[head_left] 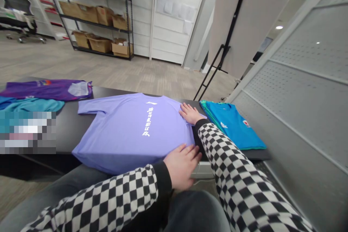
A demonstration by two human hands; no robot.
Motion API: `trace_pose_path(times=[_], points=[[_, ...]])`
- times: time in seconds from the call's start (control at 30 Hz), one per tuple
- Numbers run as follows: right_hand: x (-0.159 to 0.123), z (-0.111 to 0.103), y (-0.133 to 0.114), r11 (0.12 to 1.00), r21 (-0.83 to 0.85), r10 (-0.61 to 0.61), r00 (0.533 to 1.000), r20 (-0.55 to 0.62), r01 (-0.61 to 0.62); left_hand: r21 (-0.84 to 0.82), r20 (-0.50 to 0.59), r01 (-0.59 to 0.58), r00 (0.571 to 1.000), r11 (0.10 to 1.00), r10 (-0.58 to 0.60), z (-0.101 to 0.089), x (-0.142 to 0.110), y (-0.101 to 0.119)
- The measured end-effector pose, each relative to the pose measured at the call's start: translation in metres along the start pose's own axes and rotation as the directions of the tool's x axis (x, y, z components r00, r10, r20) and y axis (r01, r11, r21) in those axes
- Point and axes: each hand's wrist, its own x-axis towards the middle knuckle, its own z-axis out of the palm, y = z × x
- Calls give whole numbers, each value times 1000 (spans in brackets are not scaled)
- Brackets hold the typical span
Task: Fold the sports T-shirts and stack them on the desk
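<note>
The lavender T-shirt lies print up mid-worktop, its near hem overhanging, with right hand by the right sleeve and left hand nearer, fingers slightly spread (neither pinching), seemingly to flatten it, left of folded blue shirts.

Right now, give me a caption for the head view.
Lavender shirt spread on a black table, right hand on its shoulder, left hand at its edge, folded blue shirt alongside.

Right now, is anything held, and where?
Right hand lies flat on lavender shirt, by the sleeve, not gripping; left hand at hem corner, pinch unclear.
</note>
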Motion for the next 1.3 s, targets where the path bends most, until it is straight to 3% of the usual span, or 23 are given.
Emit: trace_pose_path(times=[0.1,0.2,0.3,0.37,0.47,0.57,0.67,0.73,0.77,0.8,0.83,0.9,0.97,1.03,1.1,1.17,1.3], points=[[-1,-1,-1,1000,2,-3,1000,1,3,-80,-10,41,999,996,-42,-21,14,-9],[-1,-2,-1,1000,4,1,1000,1,-1,-35,-96,204,974,978,-206,-31,36,-39],[-1,-2,-1,1000,-4,10,1000,0,-10,47,-99,319,945,947,-313,-17,45,-62],[-1,-1,-1,1000,-13,7,1000,-3,-7,71,-61,346,938,936,-342,-3,41,-63],[0,2,1,1000,-25,-2,1000,-8,2,56,-63,319,947,946,-315,12,18,-45],[5,7,7,999,-39,5,1000,-16,-6,-11,-83,260,962,966,-260,11,-19,-17],[12,13,14,999,-53,8,1000,-29,-10,-236,-34,160,984,959,-172,-8,-65,2],[16,17,18,998,-64,1,999,-40,-3,-471,12,123,991,873,-133,-29,-99,1],[17,18,20,998,-64,-4,999,-45,2,-565,3,144,985,813,-172,-42,-116,-6],[18,19,21,998,-62,-7,999,-51,4,-623,-31,184,965,760,-259,-56,-133,-18],[18,19,22,998,-58,-6,999,-53,3,-647,-87,241,920,724,-383,-71,-149,-35],[18,19,23,999,-52,1,998,-59,-4,-580,-254,381,755,720,-604,-101,-178,-87],[18,18,23,998,-53,9,998,-64,-12,-469,-338,540,622,699,-707,-127,-203,-151],[18,17,22,998,-64,15,997,-71,-20,-371,-384,697,487,614,-785,-144,-225,-213],[18,17,22,996,-81,21,998,-64,-26,-257,-341,796,456,548,-822,-149,-241,-259],[18,18,23,995,-97,22,998,-56,-27,-152,-266,849,457,506,-848,-146,-251,-284],[20,16,24,989,-146,14,998,-69,-23,8,-212,866,490,500,-845,-133,-253,-293]])
